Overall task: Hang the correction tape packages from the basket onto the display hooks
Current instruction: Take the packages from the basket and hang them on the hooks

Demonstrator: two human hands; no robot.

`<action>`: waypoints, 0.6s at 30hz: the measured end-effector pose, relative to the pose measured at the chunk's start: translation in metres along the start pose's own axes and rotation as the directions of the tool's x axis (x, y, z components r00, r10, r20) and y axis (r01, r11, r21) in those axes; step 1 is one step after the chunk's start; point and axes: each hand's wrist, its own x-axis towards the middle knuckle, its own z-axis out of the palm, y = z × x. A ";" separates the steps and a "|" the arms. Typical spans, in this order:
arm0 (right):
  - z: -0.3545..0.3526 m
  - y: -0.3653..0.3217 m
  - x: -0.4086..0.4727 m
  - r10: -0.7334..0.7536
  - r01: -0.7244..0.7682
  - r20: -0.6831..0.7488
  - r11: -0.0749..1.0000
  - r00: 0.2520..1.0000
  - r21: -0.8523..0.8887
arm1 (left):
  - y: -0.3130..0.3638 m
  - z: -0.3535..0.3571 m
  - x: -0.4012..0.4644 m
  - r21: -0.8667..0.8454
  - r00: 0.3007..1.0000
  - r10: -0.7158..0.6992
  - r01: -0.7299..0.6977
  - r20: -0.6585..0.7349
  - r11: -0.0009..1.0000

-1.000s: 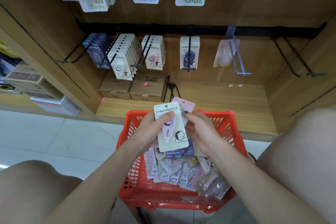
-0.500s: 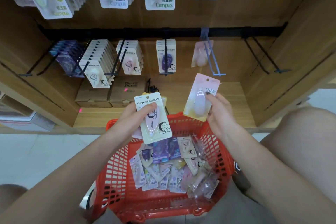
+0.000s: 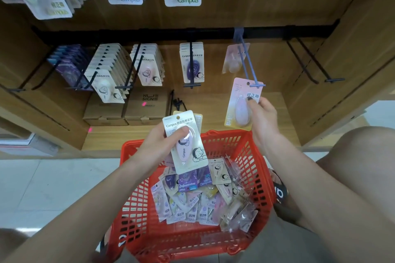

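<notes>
Pink package point(image 3: 242, 104) in right hand point(image 3: 261, 117); left hand point(image 3: 164, 143) holds "Campus" pack point(image 3: 185, 141).

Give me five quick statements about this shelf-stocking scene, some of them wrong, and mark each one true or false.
1. The right hand holds a pink gradient correction tape package up at the tip of the blue wire hook. True.
2. The left hand is empty. False: it grips a cream Campus package with a pink dispenser.
3. The red plastic mesh basket still holds many packages. True.
4. The black double hook at far right is full of packages. False: nothing hangs on it.
5. The blue wire hook is bare. False: one pale pink package already hangs near its back.
</notes>
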 end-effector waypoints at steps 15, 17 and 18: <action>0.021 0.001 0.039 0.119 -0.122 -0.059 0.992 0.991 -0.035 | 0.006 0.003 0.006 -0.022 1.000 0.000 0.000 -0.008 1.000; 0.031 -0.010 0.055 0.156 -0.160 -0.072 0.986 0.985 -0.055 | 0.007 0.004 0.008 -0.036 1.000 0.001 -0.001 -0.006 0.999; 0.037 -0.015 0.064 0.168 -0.176 -0.098 0.982 0.981 -0.075 | 0.008 0.004 0.009 -0.046 1.000 -0.002 0.002 -0.007 0.999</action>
